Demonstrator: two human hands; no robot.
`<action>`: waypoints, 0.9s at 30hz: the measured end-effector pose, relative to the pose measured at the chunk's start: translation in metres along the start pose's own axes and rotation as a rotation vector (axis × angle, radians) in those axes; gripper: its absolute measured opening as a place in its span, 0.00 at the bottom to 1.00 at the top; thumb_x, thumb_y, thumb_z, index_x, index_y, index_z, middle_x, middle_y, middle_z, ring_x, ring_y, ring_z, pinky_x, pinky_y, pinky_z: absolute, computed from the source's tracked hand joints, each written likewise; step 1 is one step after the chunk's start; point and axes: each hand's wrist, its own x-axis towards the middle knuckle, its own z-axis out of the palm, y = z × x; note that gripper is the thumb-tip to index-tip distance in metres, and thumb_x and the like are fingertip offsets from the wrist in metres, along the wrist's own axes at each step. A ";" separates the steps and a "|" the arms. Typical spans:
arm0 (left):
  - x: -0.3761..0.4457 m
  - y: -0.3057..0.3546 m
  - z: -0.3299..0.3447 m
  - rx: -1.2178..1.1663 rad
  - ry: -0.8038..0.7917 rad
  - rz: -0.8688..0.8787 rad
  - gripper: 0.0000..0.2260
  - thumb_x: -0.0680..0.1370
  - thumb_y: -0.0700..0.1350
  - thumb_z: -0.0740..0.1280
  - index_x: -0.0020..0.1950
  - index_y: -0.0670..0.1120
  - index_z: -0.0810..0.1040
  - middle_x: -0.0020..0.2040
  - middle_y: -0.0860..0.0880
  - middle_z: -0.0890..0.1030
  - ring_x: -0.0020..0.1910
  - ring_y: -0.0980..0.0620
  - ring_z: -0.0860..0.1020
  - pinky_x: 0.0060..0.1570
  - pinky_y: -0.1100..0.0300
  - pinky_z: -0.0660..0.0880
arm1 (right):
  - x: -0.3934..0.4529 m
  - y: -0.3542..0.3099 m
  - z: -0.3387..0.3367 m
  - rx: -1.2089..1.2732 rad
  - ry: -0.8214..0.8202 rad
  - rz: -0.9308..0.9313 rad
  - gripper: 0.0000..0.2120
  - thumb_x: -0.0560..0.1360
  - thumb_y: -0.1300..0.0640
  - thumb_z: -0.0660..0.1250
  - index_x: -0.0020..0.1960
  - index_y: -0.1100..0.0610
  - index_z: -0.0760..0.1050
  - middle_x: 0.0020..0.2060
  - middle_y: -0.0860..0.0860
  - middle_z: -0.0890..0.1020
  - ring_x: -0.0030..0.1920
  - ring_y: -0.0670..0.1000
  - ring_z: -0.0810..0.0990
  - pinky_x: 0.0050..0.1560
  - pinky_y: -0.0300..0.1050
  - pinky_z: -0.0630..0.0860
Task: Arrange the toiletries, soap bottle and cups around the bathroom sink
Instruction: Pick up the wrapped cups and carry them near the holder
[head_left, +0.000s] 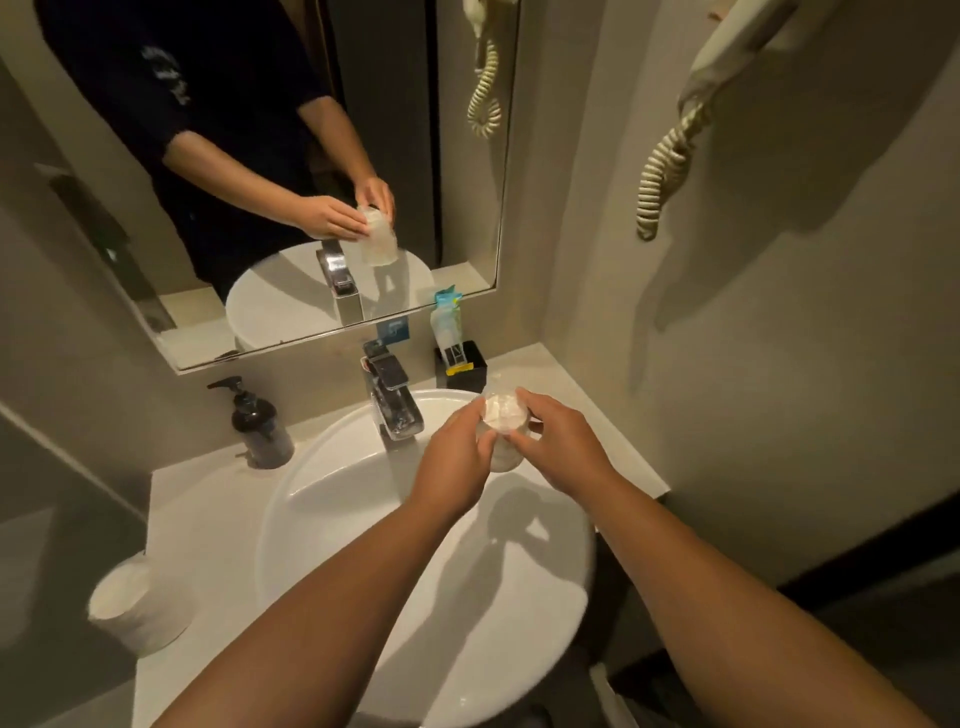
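Above the white sink (332, 525), a wrapped cup (501, 415) is pinched by fingers (485, 446) of both hands; if loosened, it could be dropped into the basin.

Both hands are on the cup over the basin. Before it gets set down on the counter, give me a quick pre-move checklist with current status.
1. Grip on the cup: left hand and right hand both hold it. Ok.
2. Cup upright: it looks roughly upright over the sink. Ok.
3. Cup wrapping intact: it appears covered in a pale wrap, but blur hides details. Cannot tell.
4. Free counter to the right of the basin: a bare strip shows in front of the black holder. Ok.
5. Faucet clearance: the cup sits right of the spout, apart from it. Ok.
6. Soap bottle standing: upright left of the faucet. Ok.
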 end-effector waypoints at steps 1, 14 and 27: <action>0.010 0.002 0.007 0.005 -0.007 0.003 0.17 0.80 0.46 0.60 0.69 0.53 0.69 0.64 0.52 0.77 0.62 0.52 0.74 0.58 0.58 0.70 | 0.009 0.007 -0.006 -0.003 0.003 0.010 0.28 0.73 0.53 0.71 0.71 0.54 0.68 0.65 0.51 0.76 0.59 0.51 0.78 0.61 0.50 0.75; 0.174 -0.030 0.084 0.059 0.021 -0.109 0.18 0.80 0.44 0.59 0.69 0.54 0.69 0.59 0.50 0.79 0.53 0.50 0.77 0.46 0.59 0.69 | 0.184 0.090 -0.024 -0.008 -0.115 0.004 0.26 0.74 0.58 0.69 0.71 0.54 0.69 0.64 0.51 0.76 0.60 0.51 0.77 0.63 0.50 0.73; 0.220 -0.079 0.149 0.013 0.044 -0.322 0.20 0.79 0.40 0.58 0.71 0.50 0.65 0.61 0.48 0.75 0.56 0.49 0.75 0.51 0.60 0.67 | 0.243 0.161 0.024 0.012 -0.195 0.042 0.24 0.74 0.57 0.68 0.70 0.52 0.69 0.63 0.49 0.77 0.60 0.49 0.76 0.63 0.44 0.72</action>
